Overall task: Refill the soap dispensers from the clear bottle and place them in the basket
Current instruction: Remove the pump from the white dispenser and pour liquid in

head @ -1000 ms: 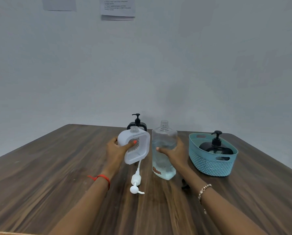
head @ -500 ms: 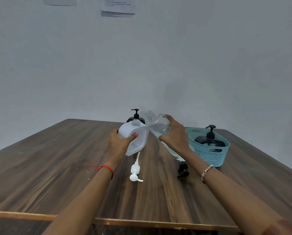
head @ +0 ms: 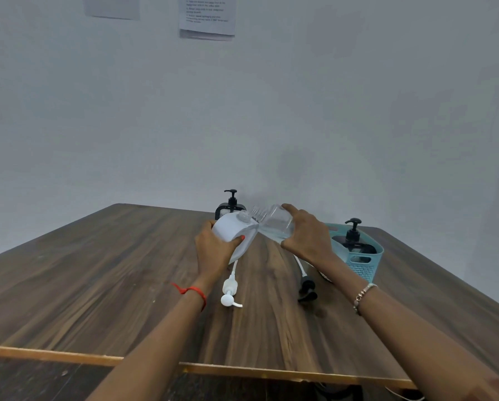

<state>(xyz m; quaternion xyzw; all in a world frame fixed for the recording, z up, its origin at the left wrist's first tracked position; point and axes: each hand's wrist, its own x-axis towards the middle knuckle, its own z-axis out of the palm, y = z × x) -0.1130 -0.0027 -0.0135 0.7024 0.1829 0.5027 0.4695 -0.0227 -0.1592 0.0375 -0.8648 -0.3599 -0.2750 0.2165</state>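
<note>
My left hand (head: 213,250) grips a white soap dispenser (head: 233,230) with its pump off and its neck open. My right hand (head: 309,238) holds the clear bottle (head: 274,222) tilted leftward, its threaded mouth right beside the dispenser's neck. A teal basket (head: 367,263) at the right holds one black pump dispenser (head: 354,241). Another black dispenser (head: 230,205) stands behind the white one. A white pump (head: 229,290) and a black pump (head: 307,287) lie loose on the table.
The dark wooden table (head: 97,285) has its near edge low in the frame. A plain wall with two paper sheets (head: 206,17) rises behind the table's far edge.
My right hand lifted the clear bottle off the table and tipped it left toward the white dispenser's neck. The view has pulled back, and the black pump came into sight.
</note>
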